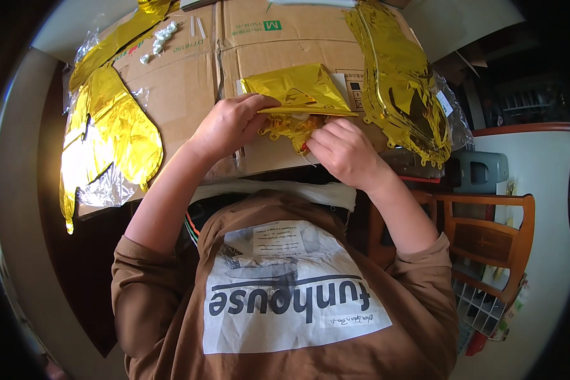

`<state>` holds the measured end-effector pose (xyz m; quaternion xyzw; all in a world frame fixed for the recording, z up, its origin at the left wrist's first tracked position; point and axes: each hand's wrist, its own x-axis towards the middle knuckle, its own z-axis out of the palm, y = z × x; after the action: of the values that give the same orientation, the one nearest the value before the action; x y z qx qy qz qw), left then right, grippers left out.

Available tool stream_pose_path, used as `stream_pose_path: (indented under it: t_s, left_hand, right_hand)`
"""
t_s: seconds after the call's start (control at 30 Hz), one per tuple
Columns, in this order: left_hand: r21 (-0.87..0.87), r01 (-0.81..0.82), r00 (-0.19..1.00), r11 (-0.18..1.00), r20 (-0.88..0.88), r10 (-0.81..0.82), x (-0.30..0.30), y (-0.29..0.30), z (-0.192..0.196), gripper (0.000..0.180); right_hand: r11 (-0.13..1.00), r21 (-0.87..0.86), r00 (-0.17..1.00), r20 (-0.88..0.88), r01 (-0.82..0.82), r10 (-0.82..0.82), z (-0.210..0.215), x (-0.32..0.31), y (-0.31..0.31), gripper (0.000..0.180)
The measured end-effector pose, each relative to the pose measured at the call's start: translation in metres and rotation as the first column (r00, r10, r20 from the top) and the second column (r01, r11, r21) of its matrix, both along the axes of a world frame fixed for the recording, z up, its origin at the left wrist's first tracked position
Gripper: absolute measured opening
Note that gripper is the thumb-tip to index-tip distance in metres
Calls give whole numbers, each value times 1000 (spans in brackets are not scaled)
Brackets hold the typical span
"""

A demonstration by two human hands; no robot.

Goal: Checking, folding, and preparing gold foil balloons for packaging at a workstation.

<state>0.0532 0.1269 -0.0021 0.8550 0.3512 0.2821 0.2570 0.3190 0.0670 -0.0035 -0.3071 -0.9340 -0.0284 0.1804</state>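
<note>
In front of me lies a flattened, folded gold foil balloon (297,88), shiny and creased, with a crumpled tabbed edge hanging toward me. My left hand (231,123) is closed, thumb and fingers pinching the balloon's near left edge. My right hand (347,151) is also closed, its fingertips gripping the crumpled lower part near the right. By those fingertips a small red bit shows, and a thin strand hangs below. What else the right fingers enclose is hidden. A white card (341,82) sticks out from under the foil at the right.
Brown cardboard (285,50) covers the work surface. Flat gold foil balloons lie at the left (130,130) and right (399,82), with clear plastic wrap around them. Small white pieces (161,41) and thin clear straws (197,26) lie farther back. A wooden chair (484,234) stands at right.
</note>
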Motion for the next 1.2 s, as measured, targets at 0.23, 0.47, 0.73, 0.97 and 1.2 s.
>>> stream_pose_path:
  t_s: [0.23,0.47,0.73,0.97,1.2]
  left_hand:
    - [-9,-12,1000,1000,-5,12,0,3,0,25]
    - [8,-42,999,999,14,42,0,5,-1,22]
    - [40,-46,998,998,55,44,0,6,-4,21]
    - [32,-42,999,999,29,41,0,7,-2,21]
    - [-41,-65,996,997,62,68,-1,8,1,24]
  right_hand:
    - [936,161,914,-321,313,-250,-1,-16,5,22]
    - [885,20,752,-537,465,-383,-25,-45,10,26]
    - [933,223,924,-323,282,-202,-19,-41,15,33]
    - [949,111,941,-204,296,-270,-30,-47,12,49]
    - [941,-66,926,-164,332,-339,-36,-49,18,50]
